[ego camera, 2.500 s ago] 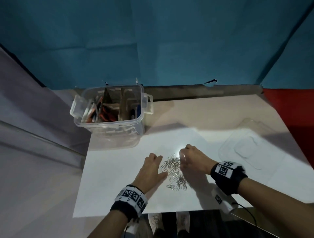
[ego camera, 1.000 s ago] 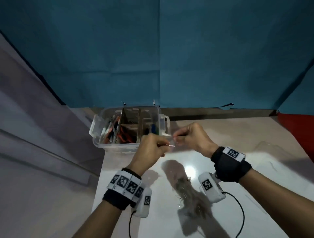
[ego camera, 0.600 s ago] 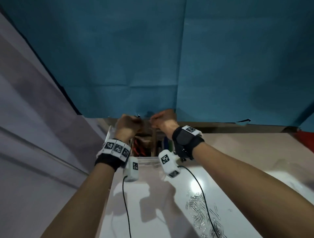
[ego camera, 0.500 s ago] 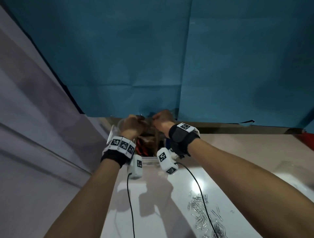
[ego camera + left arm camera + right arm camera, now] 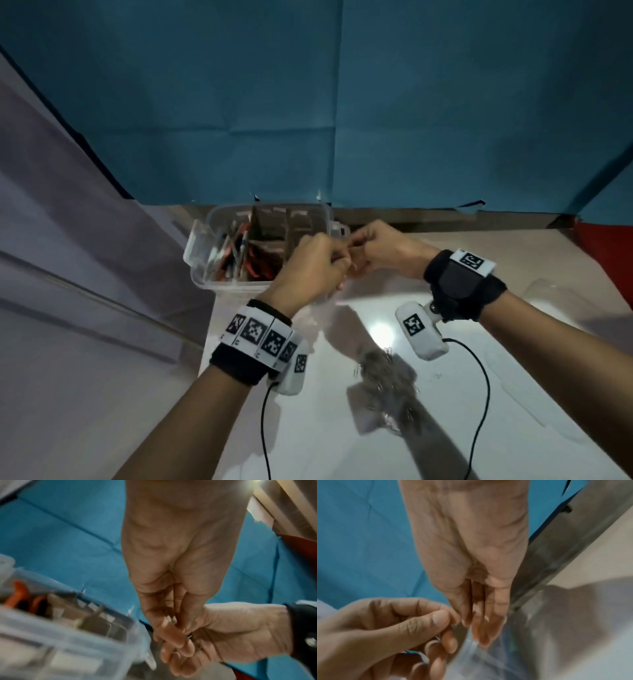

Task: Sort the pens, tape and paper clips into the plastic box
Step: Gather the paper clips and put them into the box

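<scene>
The clear plastic box (image 5: 233, 286) stands at the table's back left; cardboard dividers (image 5: 270, 222) split it, and pens (image 5: 236, 253) lie in its left compartment. My left hand (image 5: 342, 265) and right hand (image 5: 358, 248) meet fingertip to fingertip just above the box's right front corner. Both have curled fingers pinching small paper clips; a metal glint (image 5: 189, 636) shows between them in the left wrist view. The right wrist view shows my left thumb (image 5: 440, 616) pressed onto its fingers. A loose pile of paper clips (image 5: 387, 377) lies in shadow on the white sheet below my wrists.
The box's clear lid (image 5: 561, 301) lies on the table at the right. A blue backdrop (image 5: 308, 120) rises just behind the box. The table's left edge (image 5: 205, 342) runs close by my left wrist. Cables hang from both wrist cameras.
Both hands left the pile, rose over the far part of the box, and have now drawn back toward me to its right front corner, still held together.
</scene>
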`<state>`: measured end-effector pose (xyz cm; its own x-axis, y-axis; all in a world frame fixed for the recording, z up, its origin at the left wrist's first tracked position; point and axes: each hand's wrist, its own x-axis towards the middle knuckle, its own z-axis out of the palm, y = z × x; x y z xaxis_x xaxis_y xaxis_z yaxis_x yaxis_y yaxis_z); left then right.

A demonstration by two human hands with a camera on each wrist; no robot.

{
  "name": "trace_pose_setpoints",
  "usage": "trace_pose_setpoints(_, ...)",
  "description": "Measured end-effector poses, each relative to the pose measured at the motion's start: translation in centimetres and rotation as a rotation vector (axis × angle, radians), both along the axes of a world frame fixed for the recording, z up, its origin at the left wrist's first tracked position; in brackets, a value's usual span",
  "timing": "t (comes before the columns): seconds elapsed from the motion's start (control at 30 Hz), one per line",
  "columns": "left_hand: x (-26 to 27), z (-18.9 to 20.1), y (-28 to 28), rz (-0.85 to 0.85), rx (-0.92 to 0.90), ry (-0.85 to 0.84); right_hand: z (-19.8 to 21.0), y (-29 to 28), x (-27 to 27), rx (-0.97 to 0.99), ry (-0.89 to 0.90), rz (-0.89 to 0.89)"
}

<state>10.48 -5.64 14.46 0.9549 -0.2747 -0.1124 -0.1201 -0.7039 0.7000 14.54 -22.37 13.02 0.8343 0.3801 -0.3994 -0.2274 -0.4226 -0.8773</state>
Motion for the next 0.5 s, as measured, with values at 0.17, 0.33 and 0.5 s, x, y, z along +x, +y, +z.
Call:
trace_pose_setpoints(0.17,-2.8,-8.9,-4.0,-0.133,0.233,0.189,-7.3,-4.4,-3.6,-0.449,-0.06,0.269)
trace_pose_setpoints(0.33,-7.1,-16.2,-5.0,-0.214,0.46,0.104,-12.5,-5.2,-9.6,-0.732,-0.275,0.368)
trace_pose_setpoints(0.5,-12.8,-17.8,-5.8,-0.217,0.363,0.008,-14.5,-6.2,-14.6,-0.615,-0.381,0.436)
